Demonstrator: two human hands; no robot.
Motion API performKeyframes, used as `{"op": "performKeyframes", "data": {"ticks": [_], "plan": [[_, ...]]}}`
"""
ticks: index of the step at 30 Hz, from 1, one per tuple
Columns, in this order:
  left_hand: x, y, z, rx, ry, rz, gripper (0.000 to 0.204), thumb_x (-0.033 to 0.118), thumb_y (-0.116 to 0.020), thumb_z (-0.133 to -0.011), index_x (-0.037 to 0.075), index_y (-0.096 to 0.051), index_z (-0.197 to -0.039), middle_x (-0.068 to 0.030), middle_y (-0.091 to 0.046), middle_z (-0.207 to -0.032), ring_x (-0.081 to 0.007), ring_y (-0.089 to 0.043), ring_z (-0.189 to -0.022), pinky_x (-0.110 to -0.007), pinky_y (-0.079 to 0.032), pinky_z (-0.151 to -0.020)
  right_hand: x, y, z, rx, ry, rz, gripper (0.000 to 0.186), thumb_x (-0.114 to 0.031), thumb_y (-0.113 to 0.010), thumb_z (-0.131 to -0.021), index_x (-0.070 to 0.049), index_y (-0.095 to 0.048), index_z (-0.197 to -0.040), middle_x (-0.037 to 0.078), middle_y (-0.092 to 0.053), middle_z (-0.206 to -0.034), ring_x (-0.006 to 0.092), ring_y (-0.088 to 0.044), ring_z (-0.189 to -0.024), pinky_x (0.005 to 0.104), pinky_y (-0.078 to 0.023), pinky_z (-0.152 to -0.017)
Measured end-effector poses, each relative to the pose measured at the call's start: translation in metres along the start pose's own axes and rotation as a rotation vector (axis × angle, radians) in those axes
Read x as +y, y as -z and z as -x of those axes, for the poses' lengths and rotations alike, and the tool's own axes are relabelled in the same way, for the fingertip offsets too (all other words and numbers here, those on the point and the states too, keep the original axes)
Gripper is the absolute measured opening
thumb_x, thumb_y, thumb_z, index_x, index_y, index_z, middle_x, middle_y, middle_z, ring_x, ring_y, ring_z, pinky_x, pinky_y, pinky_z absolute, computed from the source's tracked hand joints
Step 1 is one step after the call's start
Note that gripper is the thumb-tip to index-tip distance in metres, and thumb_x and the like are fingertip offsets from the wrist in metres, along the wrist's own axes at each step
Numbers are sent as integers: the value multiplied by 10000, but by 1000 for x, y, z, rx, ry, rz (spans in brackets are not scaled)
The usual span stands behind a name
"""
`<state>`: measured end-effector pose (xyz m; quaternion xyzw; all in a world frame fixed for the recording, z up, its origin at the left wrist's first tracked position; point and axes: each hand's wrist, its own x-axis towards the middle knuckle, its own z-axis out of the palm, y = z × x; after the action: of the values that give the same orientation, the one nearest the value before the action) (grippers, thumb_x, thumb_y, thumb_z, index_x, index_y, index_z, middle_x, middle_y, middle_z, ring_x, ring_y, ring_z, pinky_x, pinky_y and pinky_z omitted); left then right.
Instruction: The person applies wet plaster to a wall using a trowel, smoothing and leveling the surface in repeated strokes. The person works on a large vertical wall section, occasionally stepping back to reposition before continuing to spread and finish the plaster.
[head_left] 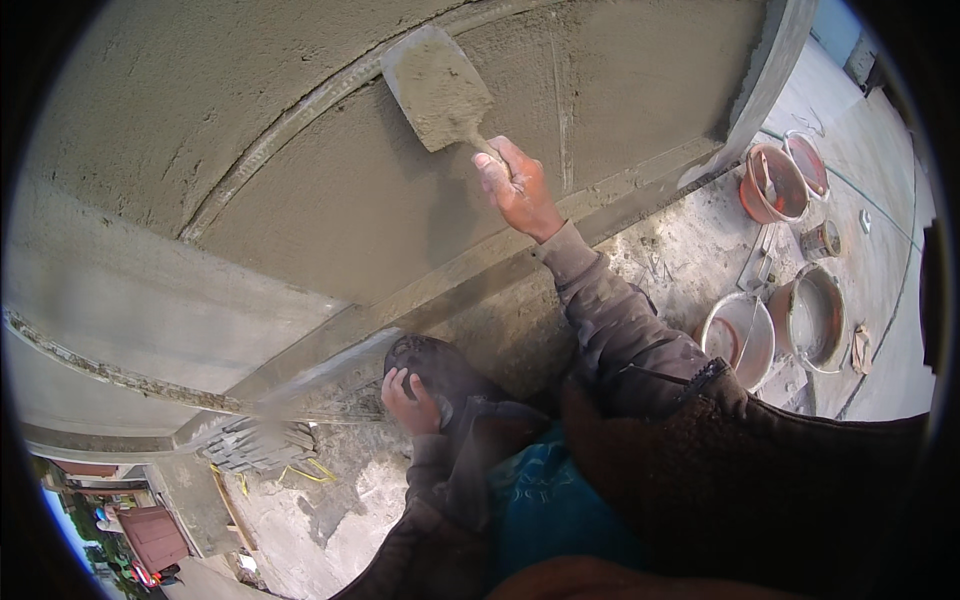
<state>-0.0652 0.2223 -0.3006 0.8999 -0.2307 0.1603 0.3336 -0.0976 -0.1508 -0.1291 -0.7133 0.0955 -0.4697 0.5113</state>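
My right hand grips the handle of a flat, cement-smeared trowel, whose blade lies against the grey plastered wall near a curved raised band. A straight vertical line runs down the plaster to the right of the blade. Lower in the view, my left hand rests with bent, slightly separated fingers on a dark rounded shape, apparently my knee, close to the wall's foot.
Buckets and pans, a small can and tools stand on the dusty floor at right. A ledge runs along the wall's base. Stacked grey pieces and yellow cord lie lower left.
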Motion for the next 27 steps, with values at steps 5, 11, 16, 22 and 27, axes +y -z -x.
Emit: {"op": "performKeyframes", "data": {"ticks": [5, 11, 16, 22, 27], "plan": [[0, -9, -6, -32, -18, -22, 273, 242, -593, -969, 29, -622, -1138, -166, -568, -1297, -357, -481, -1255, -459, -352, -1078, 2, 45, -6, 80, -93, -70, 270, -316, -539, -1016, -58, -563, -940, 39, -498, -653, 128, -503, -569, 338, -417, -538], [1, -17, -10, -48, -59, -14, 283, 257, -594, -971, 23, -620, -1129, -181, -571, -1288, -364, -491, -1244, -471, -356, -1072, -3, 69, 4, 322, -138, -59, 285, -314, -515, -1031, -40, -558, -967, 37, -518, -674, 113, -527, -570, 291, -426, -526], [6, -24, -17, -48, -89, -1, 287, 261, -596, -970, 24, -625, -1128, -183, -571, -1290, -365, -498, -1239, -471, -361, -1070, -6, 75, -16, 470, -66, 197, 309, -324, -541, -1018, -18, -539, -976, 142, -523, -679, 263, -554, -588, 400, -442, -578], [6, -30, -20, -56, -106, -16, 299, 276, -586, -973, 20, -628, -1123, -180, -572, -1288, -363, -501, -1234, -468, -362, -1070, 11, 78, -34, 581, 51, 239, 285, -325, -534, -1024, -57, -553, -927, 38, -503, -659, 139, -488, -573, 330, -422, -546], [3, -27, -15, -19, -78, 18, 303, 281, -582, -976, 25, -626, -1131, -179, -568, -1288, -360, -500, -1231, -467, -358, -1068, 7, 56, -33, 520, 57, 369, 273, -324, -588, -986, -51, -581, -989, 149, -601, -722, 337, -605, -645, 418, -461, -578]]}}
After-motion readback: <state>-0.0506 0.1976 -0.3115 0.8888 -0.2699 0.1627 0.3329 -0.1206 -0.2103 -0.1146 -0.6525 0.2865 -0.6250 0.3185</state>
